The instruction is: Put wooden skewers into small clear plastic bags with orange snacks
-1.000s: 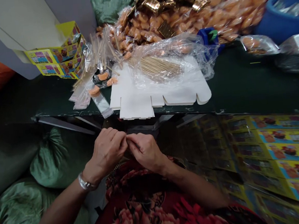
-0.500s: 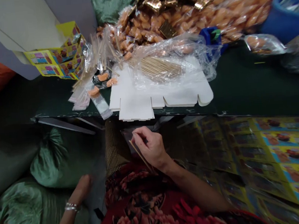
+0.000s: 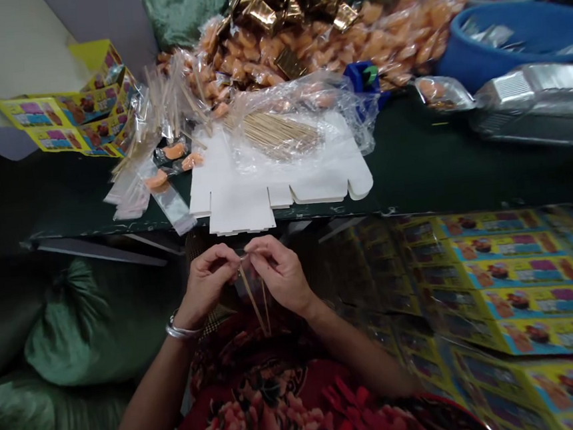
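My left hand (image 3: 209, 282) and my right hand (image 3: 281, 272) meet over my lap, just in front of the table edge. Both are closed in a pinch, fingertips almost touching, at the top edge of what looks like a narrow clear plastic bag (image 3: 244, 257). Two thin wooden sticks (image 3: 254, 301) hang down below the fingers, apparently inside it. Most of the bag is too transparent and dim to make out. On the table ahead, a bundle of similar sticks (image 3: 279, 135) lies in loose clear plastic on flattened white cartons (image 3: 240, 205).
Bagged orange pieces (image 3: 252, 51) and gold packets (image 3: 261, 13) are heaped at the back. Left are yellow printed boxes (image 3: 91, 108) and filled bags (image 3: 170, 98). A blue basin (image 3: 472, 45) and foil trays (image 3: 542, 99) stand right. Green sacks (image 3: 71, 334) and printed cartons (image 3: 526, 267) flank my lap.
My left hand has come up from beside my lap to join the right hand at the bag's edge. The right hand stays nearly in place; the view has shifted to the right.
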`<action>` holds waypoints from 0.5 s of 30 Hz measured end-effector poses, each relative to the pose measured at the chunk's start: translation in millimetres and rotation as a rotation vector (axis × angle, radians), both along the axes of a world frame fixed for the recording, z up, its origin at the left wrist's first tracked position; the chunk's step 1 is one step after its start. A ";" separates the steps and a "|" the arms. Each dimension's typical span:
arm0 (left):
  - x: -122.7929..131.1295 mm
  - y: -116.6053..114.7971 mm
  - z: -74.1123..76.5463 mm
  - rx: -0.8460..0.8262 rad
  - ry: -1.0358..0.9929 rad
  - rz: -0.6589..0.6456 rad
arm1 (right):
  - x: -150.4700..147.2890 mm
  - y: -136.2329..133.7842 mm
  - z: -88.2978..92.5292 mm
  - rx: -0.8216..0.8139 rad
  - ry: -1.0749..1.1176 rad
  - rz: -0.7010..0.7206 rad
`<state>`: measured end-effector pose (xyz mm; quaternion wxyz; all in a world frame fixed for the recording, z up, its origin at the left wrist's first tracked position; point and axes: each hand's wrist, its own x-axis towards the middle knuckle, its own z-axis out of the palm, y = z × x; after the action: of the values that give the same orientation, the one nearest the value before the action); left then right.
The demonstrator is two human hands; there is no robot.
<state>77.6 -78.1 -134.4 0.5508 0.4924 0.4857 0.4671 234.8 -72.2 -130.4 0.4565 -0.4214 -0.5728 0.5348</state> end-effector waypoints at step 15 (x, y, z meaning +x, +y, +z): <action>-11.1 11.2 28.5 0.130 0.551 -0.136 | 9.9 18.0 0.2 -0.039 -0.067 0.146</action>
<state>66.6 -67.0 -105.9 0.3955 0.6666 0.5518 0.3078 244.7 -54.2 -130.2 0.3883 -0.4051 -0.6065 0.5633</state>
